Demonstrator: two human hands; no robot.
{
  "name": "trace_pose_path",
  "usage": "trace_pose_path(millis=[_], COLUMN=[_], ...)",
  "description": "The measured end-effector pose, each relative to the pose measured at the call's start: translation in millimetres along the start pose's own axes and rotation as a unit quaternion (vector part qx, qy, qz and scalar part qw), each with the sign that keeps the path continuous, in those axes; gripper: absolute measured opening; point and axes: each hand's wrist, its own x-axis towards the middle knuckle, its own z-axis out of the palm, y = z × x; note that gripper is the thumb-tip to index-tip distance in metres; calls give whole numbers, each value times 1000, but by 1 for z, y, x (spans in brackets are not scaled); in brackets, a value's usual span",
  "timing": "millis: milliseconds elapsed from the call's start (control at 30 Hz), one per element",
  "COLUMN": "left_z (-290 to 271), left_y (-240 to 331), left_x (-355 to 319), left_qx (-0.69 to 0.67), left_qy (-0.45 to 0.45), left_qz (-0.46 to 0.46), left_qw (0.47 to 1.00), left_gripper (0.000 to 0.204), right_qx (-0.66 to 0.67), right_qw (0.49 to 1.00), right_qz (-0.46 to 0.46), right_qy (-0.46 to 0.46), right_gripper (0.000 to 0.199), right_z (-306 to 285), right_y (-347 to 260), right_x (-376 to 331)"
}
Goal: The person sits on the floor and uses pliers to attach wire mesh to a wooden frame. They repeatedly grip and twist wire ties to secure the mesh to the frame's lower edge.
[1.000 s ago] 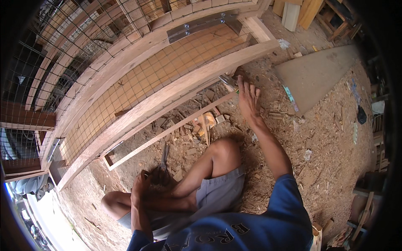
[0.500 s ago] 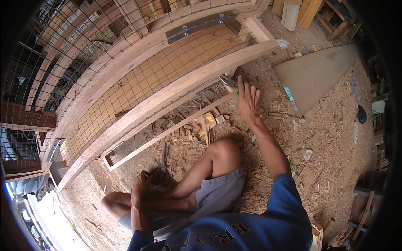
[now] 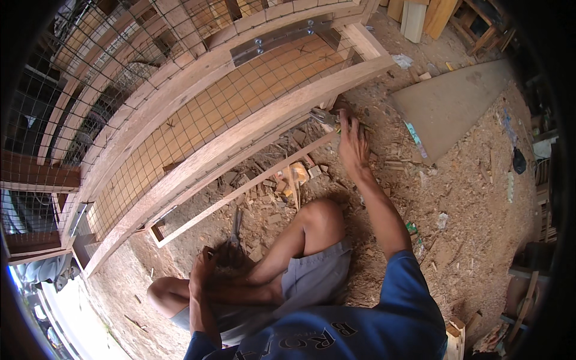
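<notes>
My right hand [image 3: 355,144] reaches out to the far right end of a wooden frame [image 3: 240,138] covered with wire mesh [image 3: 210,105]. It grips pliers [image 3: 324,117] with yellowish handles, their metal jaws close to the frame's lower edge. My left hand [image 3: 201,270] rests low by my foot, fingers curled around something small and dark that I cannot make out. Just beyond that foot, a grey long-handled tool [image 3: 236,225] lies on the ground. A thin wooden strip frame [image 3: 252,184] runs between my legs and the mesh frame.
Wood offcuts [image 3: 264,195] and shavings litter the ground, with an orange-yellow scrap [image 3: 297,174] among them. A flat brownish board [image 3: 453,108] lies at the right. Planks [image 3: 423,21] lean at the back right, and a black plastic bag [image 3: 518,161] lies near the right side.
My right hand has turned slightly, so more of the pliers and their handle show. The view has shifted a little. My left hand stays by the foot.
</notes>
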Motion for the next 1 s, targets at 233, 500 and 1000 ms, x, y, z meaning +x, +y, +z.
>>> trace_pose_path(millis=[233, 500, 1000], left_z=[-5, -8, -3], left_y=[18, 21, 10], left_x=[-8, -7, -3], left_qx=[-25, -14, -5], left_qy=[3, -15, -7], left_qz=[-14, -19, -6], left_qw=[1000, 1000, 1000], left_gripper=[30, 33, 30], right_qx=[44, -3, -59], right_qw=[996, 997, 997], right_qz=[50, 48, 41], right_qy=[58, 68, 29], right_gripper=[71, 71, 55], right_z=[7, 1, -12], right_y=[-12, -19, -17], right_x=[-8, -7, 4])
